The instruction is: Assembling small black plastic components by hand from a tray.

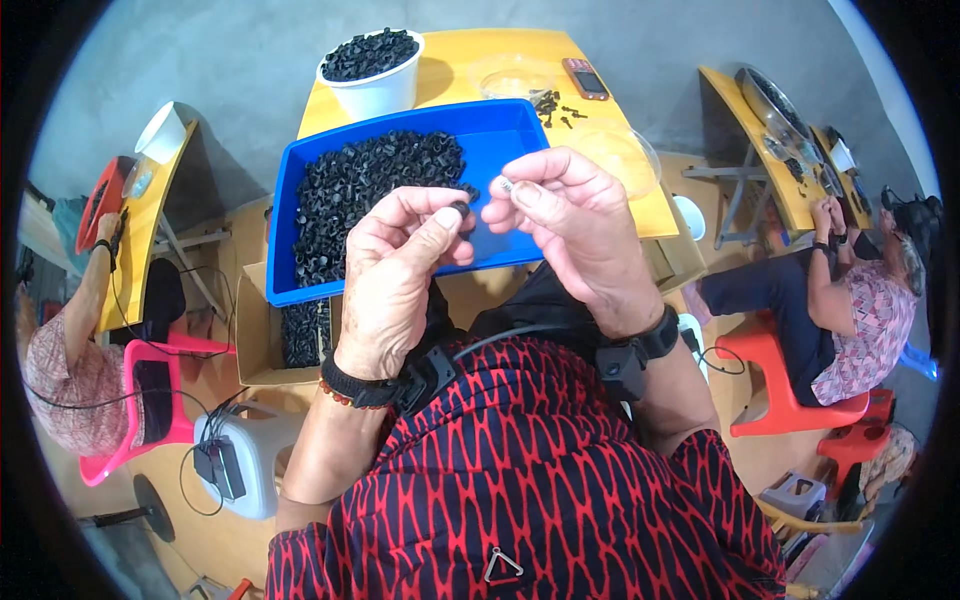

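Note:
My left hand (395, 265) pinches a small black part (460, 208) between thumb and fingertips. To its right, my right hand (575, 225) is closed on a tiny pale, silvery piece (506, 185), too small to make out its exact kind. The two hands are close together but apart, over the near side of a blue tray (505, 112). A heap of small black parts (370, 185), looking like moulded plastic or rubber, fills the tray's left and middle. My left fingers partly cover the heap's near right edge.
A white bucket (375, 95) heaped with black parts stands behind the tray on the yellow table (455, 55). At the right lie loose black parts (548, 105), clear round dishes (510, 75) and a phone (587, 80). Below is a cardboard box (262, 345). People sit at side tables.

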### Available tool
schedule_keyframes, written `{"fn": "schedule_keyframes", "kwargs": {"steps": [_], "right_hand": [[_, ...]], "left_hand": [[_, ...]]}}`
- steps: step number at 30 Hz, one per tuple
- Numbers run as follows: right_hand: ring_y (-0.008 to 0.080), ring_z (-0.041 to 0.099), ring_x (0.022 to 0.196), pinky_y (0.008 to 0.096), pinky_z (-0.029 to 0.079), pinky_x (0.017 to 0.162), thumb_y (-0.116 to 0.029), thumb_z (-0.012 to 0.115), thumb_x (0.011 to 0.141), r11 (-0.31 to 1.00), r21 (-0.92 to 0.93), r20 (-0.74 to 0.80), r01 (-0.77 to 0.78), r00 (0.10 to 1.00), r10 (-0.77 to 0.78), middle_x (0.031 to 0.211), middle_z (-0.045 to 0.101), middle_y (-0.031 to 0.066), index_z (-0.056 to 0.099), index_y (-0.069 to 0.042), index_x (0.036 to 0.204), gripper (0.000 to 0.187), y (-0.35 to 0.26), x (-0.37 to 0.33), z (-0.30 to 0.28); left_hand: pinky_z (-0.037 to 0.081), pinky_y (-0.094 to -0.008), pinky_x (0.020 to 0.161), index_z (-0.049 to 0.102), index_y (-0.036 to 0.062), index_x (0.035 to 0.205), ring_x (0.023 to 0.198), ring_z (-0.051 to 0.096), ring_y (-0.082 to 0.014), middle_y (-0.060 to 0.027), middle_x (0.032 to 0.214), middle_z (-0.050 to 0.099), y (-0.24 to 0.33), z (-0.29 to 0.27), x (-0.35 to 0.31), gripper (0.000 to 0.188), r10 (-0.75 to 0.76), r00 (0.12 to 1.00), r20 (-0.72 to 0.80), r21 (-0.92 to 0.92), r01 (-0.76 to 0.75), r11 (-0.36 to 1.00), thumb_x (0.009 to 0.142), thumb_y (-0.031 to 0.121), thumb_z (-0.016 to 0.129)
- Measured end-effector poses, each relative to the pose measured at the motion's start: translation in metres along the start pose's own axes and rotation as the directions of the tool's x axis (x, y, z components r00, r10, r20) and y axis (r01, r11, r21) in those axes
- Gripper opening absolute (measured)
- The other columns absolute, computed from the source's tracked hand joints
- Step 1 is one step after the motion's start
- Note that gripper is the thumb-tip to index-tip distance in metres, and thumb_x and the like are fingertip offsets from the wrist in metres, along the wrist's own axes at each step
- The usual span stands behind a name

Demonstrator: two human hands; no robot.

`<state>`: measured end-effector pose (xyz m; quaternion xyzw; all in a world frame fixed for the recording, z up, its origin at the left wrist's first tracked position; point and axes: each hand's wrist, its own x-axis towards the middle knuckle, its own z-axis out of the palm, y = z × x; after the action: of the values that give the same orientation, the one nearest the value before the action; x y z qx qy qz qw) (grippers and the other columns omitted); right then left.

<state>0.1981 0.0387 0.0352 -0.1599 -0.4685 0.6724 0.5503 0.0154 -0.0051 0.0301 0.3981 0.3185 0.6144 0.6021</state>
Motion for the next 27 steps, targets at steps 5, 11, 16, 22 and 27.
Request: {"fn": "schedule_keyframes", "kwargs": {"steps": [5,11,16,22,27], "right_hand": [[0.0161,0.071,0.081,0.0273,0.059,0.075,0.002,0.067,0.09,0.941,-0.329,0.029,0.074,0.997,-0.068,0.094,0.07,0.0091,0.064,0.003,0.104,0.015,0.0,0.006,0.003],[0.0112,0.068,0.081,0.0249,0.056,0.073,0.005,0.068,0.086,0.725,-0.66,0.092,0.198,0.979,-0.183,0.091,0.07,0.0076,0.066,0.003,0.105,0.02,-0.008,0.007,0.011],[0.0104,0.066,0.081,0.025,0.054,0.072,0.006,0.067,0.083,0.57,-0.773,0.191,0.28,0.959,-0.212,0.089,0.07,0.0066,0.066,0.001,0.106,0.023,-0.01,0.007,0.016],[0.0291,0.067,0.078,0.0331,0.055,0.069,0.006,0.065,0.082,0.21,-0.827,0.473,0.521,0.848,-0.239,0.087,0.064,0.0138,0.064,0.001,0.1,0.019,-0.022,0.01,0.022],[0.0331,0.066,0.083,0.0345,0.054,0.071,0.009,0.062,0.082,0.091,-0.84,0.523,0.535,0.842,-0.132,0.093,0.065,0.0156,0.066,-0.001,0.103,0.024,-0.025,0.005,0.038]], "left_hand": [[0.056,-0.023,0.07,0.066,-0.0011,0.11,0.074,0.066,-0.0111,-0.0089,0.096,0.071,-0.005,0.0,0.002,0.018,-0.013,1.0,-0.007,-0.036,0.013,0.999,0.093,0.004,0.067],[0.056,-0.0237,0.072,0.066,-0.0019,0.108,0.076,0.067,-0.0116,-0.0101,0.096,0.071,-0.005,-0.003,0.003,0.017,0.005,1.0,-0.015,-0.057,-0.006,0.998,0.091,0.002,0.068],[0.056,-0.0241,0.073,0.066,-0.002,0.107,0.076,0.067,-0.0113,-0.01,0.097,0.071,-0.005,-0.003,0.003,0.017,0.018,1.0,-0.007,-0.048,-0.018,0.999,0.091,0.002,0.069],[0.056,-0.0243,0.072,0.067,-0.0017,0.106,0.075,0.067,-0.0115,-0.0096,0.096,0.072,-0.006,-0.004,0.003,0.016,0.027,1.0,-0.006,0.009,-0.027,1.0,0.09,0.001,0.069],[0.057,-0.0261,0.071,0.066,-0.0018,0.106,0.074,0.067,-0.0134,-0.0103,0.094,0.071,-0.012,-0.011,0.005,0.016,-0.011,1.0,0.023,-0.129,0.014,0.992,0.091,0.0,0.068]]}}
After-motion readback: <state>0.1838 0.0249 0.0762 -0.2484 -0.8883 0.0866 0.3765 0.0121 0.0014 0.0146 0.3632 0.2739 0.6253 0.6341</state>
